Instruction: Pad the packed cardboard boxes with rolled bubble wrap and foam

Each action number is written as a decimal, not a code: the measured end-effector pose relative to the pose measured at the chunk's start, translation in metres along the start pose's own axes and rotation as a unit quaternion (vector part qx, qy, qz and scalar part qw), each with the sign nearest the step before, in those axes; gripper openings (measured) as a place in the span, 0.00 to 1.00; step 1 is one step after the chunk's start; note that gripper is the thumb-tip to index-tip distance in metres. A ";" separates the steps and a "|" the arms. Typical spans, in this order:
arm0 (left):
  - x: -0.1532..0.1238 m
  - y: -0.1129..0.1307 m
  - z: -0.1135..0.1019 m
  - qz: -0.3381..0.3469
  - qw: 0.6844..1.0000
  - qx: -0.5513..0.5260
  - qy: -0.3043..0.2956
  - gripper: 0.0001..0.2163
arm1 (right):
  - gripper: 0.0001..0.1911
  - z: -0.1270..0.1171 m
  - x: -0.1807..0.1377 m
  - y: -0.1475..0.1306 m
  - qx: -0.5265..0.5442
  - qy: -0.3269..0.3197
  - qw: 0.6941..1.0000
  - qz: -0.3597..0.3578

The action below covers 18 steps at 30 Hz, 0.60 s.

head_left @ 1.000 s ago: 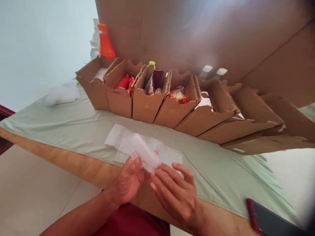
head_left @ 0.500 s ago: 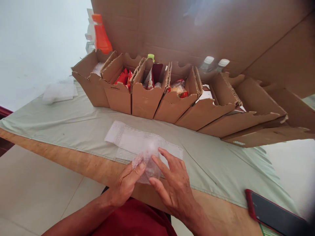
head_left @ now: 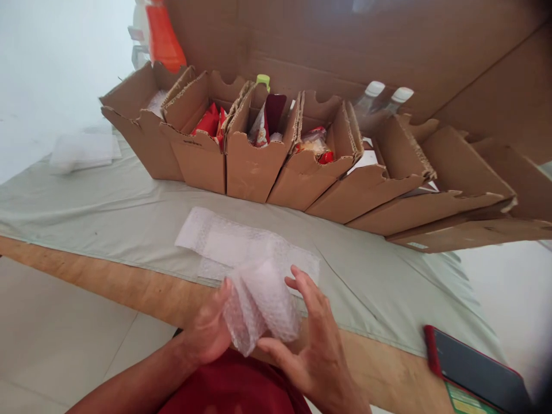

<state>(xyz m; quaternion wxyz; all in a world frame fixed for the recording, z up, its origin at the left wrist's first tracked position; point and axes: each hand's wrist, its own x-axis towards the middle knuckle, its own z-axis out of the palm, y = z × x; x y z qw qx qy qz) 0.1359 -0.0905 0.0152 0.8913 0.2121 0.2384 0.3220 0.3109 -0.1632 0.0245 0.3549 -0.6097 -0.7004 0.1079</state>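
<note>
A crumpled piece of clear bubble wrap (head_left: 263, 305) is between my hands, above the table's front edge. On its left side, my left hand (head_left: 211, 328) grips it, with the thumb up and the other fingers mostly hidden. My right hand (head_left: 310, 333) is on the other side, fingers spread and curved. Its thumb is at the lower edge of the wrap; whether it touches cannot be made out. Whether anything is inside the folds is hidden. Behind, flat strips of bubble wrap (head_left: 233, 238) lie on the pale green cloth (head_left: 366, 282).
A row of cardboard bins (head_left: 248, 172) stands across the back, several holding red packets (head_left: 207, 121) and other goods. Behind them are an orange bottle (head_left: 166, 40) and white-capped bottles (head_left: 373, 92). More wrap (head_left: 86, 152) lies far left; a phone (head_left: 478, 365) lies right.
The bubble wrap has turned and come nearer to me, and more of its folds show. My right fingers have drawn away from its top. The view has shifted slightly.
</note>
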 end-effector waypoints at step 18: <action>-0.019 0.030 0.013 -0.042 0.930 0.265 -0.251 0.19 | 0.56 -0.014 -0.021 0.023 0.332 -0.056 0.920 0.199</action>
